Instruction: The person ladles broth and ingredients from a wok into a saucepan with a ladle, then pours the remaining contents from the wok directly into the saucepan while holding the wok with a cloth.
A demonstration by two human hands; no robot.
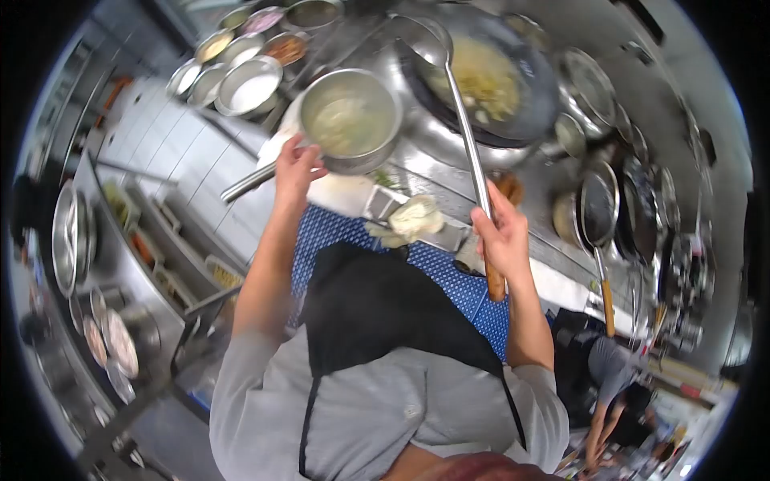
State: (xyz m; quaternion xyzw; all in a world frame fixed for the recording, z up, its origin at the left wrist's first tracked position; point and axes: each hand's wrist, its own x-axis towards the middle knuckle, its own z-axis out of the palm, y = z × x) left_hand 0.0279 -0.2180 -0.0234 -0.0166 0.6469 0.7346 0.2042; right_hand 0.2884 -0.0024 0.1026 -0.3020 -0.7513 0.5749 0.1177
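My left hand [297, 170] is at the metal handle [250, 183] of a steel saucepan [353, 164], close to the pan's side, fingers curled around it. Cloudy liquid with pale pieces sits in the saucepan. My right hand [504, 234] is closed on a long-handled ladle [467, 136], just above its wooden end. The ladle's bowl [419, 42] is over the far left rim of a big wok [533, 88]. Inside the wok are yellowish liquid and pale yellow-green food [489, 88].
Several metal bowls of ingredients [250, 84] stand at the far left. A crumpled pale cloth [415, 218] lies at the front edge. On the right is a strainer with a wooden handle [601, 212] among pans. Another person [613, 377] is at lower right. Food trays [152, 240] line the left counter.
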